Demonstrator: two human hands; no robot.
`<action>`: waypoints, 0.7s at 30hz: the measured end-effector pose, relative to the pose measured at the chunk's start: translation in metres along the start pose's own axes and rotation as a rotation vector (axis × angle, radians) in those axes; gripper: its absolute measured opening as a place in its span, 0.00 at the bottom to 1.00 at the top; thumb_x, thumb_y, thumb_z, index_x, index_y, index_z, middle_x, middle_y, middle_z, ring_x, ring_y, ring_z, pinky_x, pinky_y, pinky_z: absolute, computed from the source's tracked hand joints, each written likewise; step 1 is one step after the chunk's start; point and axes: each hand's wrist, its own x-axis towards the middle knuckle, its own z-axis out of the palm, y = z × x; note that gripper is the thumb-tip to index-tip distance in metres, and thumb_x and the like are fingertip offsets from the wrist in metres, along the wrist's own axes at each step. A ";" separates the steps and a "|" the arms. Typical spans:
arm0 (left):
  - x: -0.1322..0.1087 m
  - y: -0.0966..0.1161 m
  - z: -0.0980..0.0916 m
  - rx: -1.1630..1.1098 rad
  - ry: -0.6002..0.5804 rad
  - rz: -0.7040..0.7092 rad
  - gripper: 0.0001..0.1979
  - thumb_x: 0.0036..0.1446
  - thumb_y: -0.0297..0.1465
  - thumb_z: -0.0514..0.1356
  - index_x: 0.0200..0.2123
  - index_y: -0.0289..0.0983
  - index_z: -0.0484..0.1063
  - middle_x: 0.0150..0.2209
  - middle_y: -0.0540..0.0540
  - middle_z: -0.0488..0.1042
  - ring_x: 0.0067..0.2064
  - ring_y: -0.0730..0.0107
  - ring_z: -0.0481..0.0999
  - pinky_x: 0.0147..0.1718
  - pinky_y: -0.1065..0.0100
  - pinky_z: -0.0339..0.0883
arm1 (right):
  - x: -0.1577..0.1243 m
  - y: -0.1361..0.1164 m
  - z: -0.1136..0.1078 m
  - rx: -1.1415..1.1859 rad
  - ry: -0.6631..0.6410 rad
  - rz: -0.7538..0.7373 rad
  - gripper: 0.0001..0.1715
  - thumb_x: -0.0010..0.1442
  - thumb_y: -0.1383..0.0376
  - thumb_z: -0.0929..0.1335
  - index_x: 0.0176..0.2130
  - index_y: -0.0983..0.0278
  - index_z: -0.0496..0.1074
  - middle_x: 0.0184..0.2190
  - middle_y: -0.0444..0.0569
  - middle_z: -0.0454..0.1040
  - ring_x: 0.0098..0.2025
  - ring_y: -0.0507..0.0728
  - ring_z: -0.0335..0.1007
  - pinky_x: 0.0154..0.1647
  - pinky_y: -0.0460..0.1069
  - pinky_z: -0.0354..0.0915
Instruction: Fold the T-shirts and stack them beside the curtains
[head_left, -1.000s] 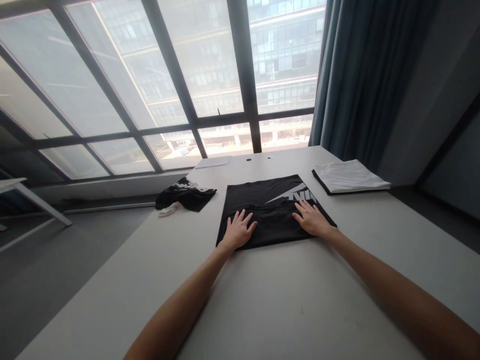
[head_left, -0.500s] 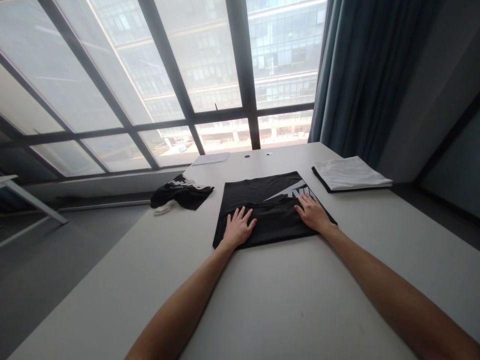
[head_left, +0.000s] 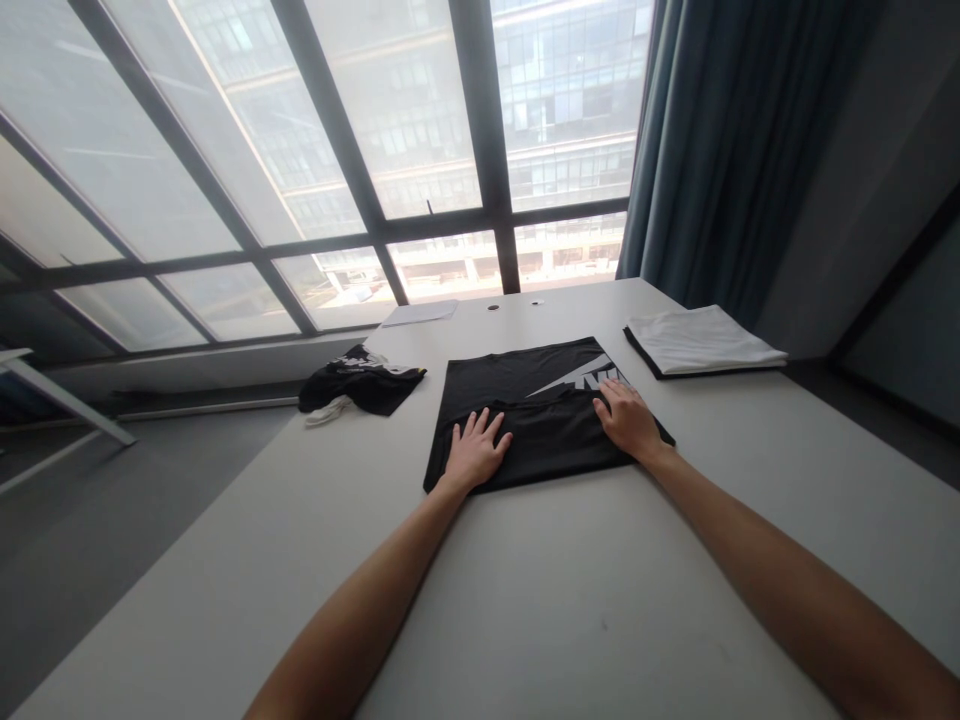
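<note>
A folded black T-shirt (head_left: 525, 395) with a white logo lies flat on the light grey table (head_left: 540, 600), its near part folded over the rest. My left hand (head_left: 475, 450) rests palm down on the shirt's near left part, fingers spread. My right hand (head_left: 628, 420) lies flat on the shirt's right side, just below the white logo, fingers stretched out. Neither hand holds anything.
A crumpled black garment (head_left: 360, 385) with white print lies at the table's left edge. A folded white garment (head_left: 701, 340) on a black one sits at the far right. A sheet of paper (head_left: 420, 312) lies by the window. Blue curtain at right.
Both hands have slid slightly over the shirt, the right one toward the right edge. The camera has tilted a little, shifting the view.
</note>
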 end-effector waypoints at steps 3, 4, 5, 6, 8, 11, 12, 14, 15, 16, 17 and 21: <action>-0.001 0.002 -0.002 0.022 -0.007 -0.007 0.33 0.70 0.52 0.41 0.72 0.47 0.53 0.74 0.47 0.46 0.74 0.51 0.43 0.68 0.42 0.40 | 0.000 -0.004 -0.006 0.021 0.119 -0.002 0.27 0.69 0.62 0.58 0.59 0.70 0.71 0.61 0.60 0.71 0.64 0.65 0.63 0.67 0.60 0.56; -0.002 0.002 -0.002 0.024 -0.006 -0.007 0.33 0.70 0.52 0.41 0.72 0.47 0.53 0.74 0.47 0.46 0.74 0.51 0.44 0.68 0.42 0.40 | -0.001 -0.006 -0.007 0.023 0.132 -0.007 0.27 0.69 0.63 0.57 0.59 0.69 0.72 0.60 0.59 0.72 0.64 0.64 0.64 0.68 0.59 0.56; -0.002 0.003 -0.003 0.024 -0.005 -0.008 0.33 0.70 0.52 0.41 0.72 0.47 0.53 0.74 0.47 0.46 0.74 0.51 0.44 0.68 0.42 0.40 | -0.001 -0.006 -0.008 0.024 0.127 -0.016 0.27 0.69 0.63 0.57 0.59 0.69 0.72 0.60 0.58 0.72 0.64 0.63 0.64 0.68 0.58 0.56; -0.002 0.003 -0.003 0.022 -0.005 -0.008 0.32 0.70 0.52 0.41 0.72 0.47 0.53 0.74 0.47 0.46 0.74 0.51 0.43 0.68 0.42 0.40 | -0.002 -0.007 -0.008 0.024 0.103 -0.026 0.27 0.69 0.63 0.57 0.60 0.69 0.71 0.60 0.58 0.72 0.64 0.63 0.63 0.68 0.57 0.55; -0.001 0.003 -0.003 0.016 -0.006 -0.011 0.32 0.70 0.52 0.42 0.72 0.47 0.53 0.74 0.47 0.46 0.74 0.51 0.43 0.68 0.42 0.40 | -0.004 -0.006 -0.006 0.010 -0.004 -0.041 0.28 0.69 0.62 0.57 0.62 0.68 0.70 0.63 0.57 0.69 0.66 0.63 0.61 0.68 0.58 0.54; 0.000 0.002 -0.002 0.011 -0.014 -0.015 0.32 0.69 0.52 0.42 0.72 0.48 0.53 0.74 0.47 0.45 0.74 0.52 0.43 0.68 0.41 0.39 | -0.005 -0.002 0.001 -0.039 -0.216 -0.011 0.30 0.70 0.58 0.58 0.64 0.69 0.66 0.67 0.59 0.63 0.70 0.65 0.54 0.70 0.62 0.51; 0.000 0.002 -0.002 0.011 -0.015 -0.016 0.32 0.69 0.52 0.42 0.72 0.48 0.53 0.74 0.47 0.45 0.74 0.52 0.43 0.68 0.41 0.39 | -0.005 -0.001 0.003 -0.055 -0.268 0.005 0.31 0.71 0.57 0.58 0.65 0.70 0.65 0.68 0.59 0.61 0.71 0.65 0.52 0.70 0.63 0.49; 0.000 0.002 -0.002 0.009 -0.015 -0.017 0.32 0.69 0.52 0.42 0.72 0.48 0.53 0.74 0.47 0.45 0.74 0.51 0.43 0.68 0.41 0.39 | -0.004 0.002 0.006 -0.074 -0.327 0.024 0.31 0.71 0.56 0.57 0.65 0.70 0.64 0.69 0.59 0.59 0.72 0.64 0.50 0.70 0.63 0.47; 0.000 0.002 -0.002 0.008 -0.014 -0.017 0.33 0.69 0.52 0.42 0.72 0.47 0.53 0.74 0.47 0.45 0.74 0.51 0.43 0.68 0.41 0.39 | -0.003 0.003 0.007 -0.078 -0.336 0.028 0.32 0.72 0.55 0.57 0.66 0.69 0.64 0.69 0.59 0.58 0.72 0.64 0.49 0.71 0.62 0.46; 0.000 0.002 -0.002 0.008 -0.013 -0.015 0.33 0.69 0.52 0.42 0.72 0.48 0.53 0.74 0.47 0.45 0.74 0.52 0.43 0.68 0.41 0.39 | -0.003 0.003 0.008 -0.079 -0.339 0.032 0.32 0.72 0.55 0.57 0.66 0.69 0.63 0.70 0.59 0.58 0.72 0.64 0.49 0.71 0.61 0.46; 0.000 0.002 -0.002 0.007 -0.013 -0.015 0.33 0.69 0.52 0.42 0.72 0.48 0.53 0.74 0.47 0.45 0.74 0.52 0.43 0.68 0.41 0.39 | -0.002 0.003 0.007 -0.078 -0.335 0.038 0.33 0.72 0.54 0.57 0.66 0.70 0.62 0.70 0.60 0.58 0.72 0.63 0.49 0.71 0.61 0.45; 0.000 0.002 -0.001 0.013 -0.008 -0.012 0.33 0.69 0.52 0.42 0.72 0.48 0.53 0.74 0.47 0.45 0.74 0.52 0.43 0.68 0.41 0.40 | 0.000 0.003 0.006 -0.076 -0.294 0.086 0.36 0.72 0.54 0.56 0.67 0.75 0.60 0.69 0.64 0.57 0.72 0.65 0.50 0.71 0.59 0.46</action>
